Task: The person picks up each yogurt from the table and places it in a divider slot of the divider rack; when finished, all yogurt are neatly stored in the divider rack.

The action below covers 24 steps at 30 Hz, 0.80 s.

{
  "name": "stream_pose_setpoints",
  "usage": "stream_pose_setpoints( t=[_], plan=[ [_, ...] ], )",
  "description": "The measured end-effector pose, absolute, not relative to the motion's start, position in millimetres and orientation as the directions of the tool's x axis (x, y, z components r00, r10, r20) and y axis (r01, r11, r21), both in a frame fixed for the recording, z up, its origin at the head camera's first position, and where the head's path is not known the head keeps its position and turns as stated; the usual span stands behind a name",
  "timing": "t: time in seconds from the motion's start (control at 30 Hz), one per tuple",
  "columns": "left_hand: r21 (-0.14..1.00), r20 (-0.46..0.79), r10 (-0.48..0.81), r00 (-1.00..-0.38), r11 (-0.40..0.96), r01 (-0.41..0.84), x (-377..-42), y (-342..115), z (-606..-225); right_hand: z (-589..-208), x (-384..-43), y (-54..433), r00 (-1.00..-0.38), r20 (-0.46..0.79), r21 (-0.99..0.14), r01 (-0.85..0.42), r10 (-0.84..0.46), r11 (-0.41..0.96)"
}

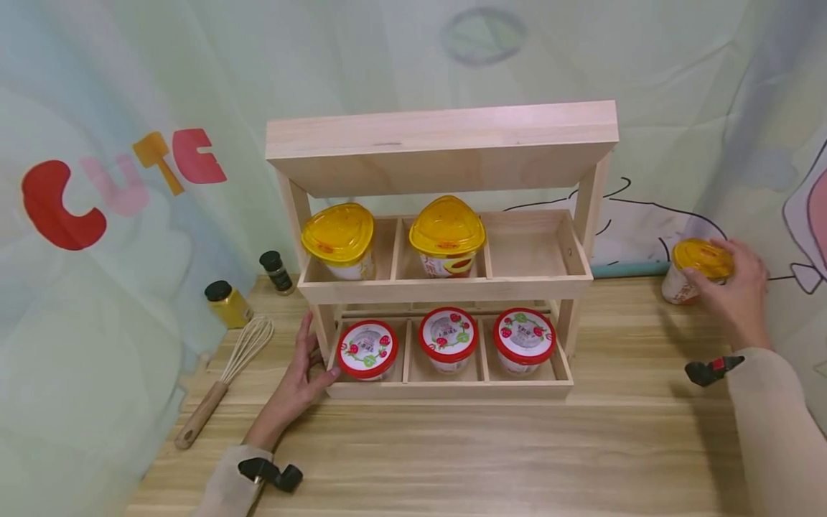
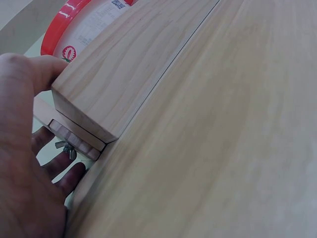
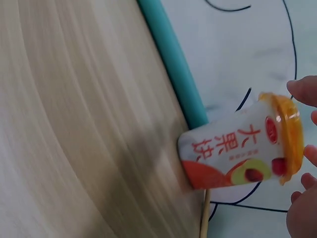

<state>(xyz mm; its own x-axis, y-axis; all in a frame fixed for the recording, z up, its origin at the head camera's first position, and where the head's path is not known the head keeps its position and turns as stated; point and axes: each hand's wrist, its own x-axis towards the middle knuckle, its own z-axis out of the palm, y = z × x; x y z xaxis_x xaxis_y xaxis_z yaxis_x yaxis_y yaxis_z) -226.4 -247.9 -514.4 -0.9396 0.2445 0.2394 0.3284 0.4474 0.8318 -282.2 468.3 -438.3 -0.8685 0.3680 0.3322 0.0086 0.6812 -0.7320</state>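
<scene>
A two-tier wooden shelf (image 1: 446,290) stands in the middle of the table. At its lower left corner my left hand (image 1: 298,380) holds the end, thumb on the front tray's corner and fingers along the side by a wing nut (image 2: 68,148). On the far right a yogurt cup (image 3: 230,148) with a yellow lid stands upright on the table by the wall. My right hand (image 1: 736,287) reaches over its lid, thumb and fingers spread on either side; in the right wrist view the fingertips are right at the lid's edge.
Two yellow-lidded cups (image 1: 339,233) sit in the upper tray's left and middle compartments. Three red-lidded cups (image 1: 449,335) fill the lower tray. Left of the shelf are a whisk (image 1: 226,380), a yellow-bodied jar (image 1: 229,305) and a black-capped bottle (image 1: 276,273). A printed curtain hangs behind.
</scene>
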Motion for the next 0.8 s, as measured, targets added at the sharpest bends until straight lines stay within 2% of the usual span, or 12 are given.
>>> stream_pose_setpoints(
  t=[0.33,0.8],
  plan=[
    [0.831,0.227,0.241,-0.944,0.458,0.316,-225,-247,-513,-451,-285,479,-0.883,0.328,-0.721,-0.004,0.337,0.693],
    [0.842,0.221,0.240,-0.946,0.443,0.309,-224,-247,-514,-456,-288,480,-0.881,0.307,-0.740,0.016,0.359,0.673]
  ],
)
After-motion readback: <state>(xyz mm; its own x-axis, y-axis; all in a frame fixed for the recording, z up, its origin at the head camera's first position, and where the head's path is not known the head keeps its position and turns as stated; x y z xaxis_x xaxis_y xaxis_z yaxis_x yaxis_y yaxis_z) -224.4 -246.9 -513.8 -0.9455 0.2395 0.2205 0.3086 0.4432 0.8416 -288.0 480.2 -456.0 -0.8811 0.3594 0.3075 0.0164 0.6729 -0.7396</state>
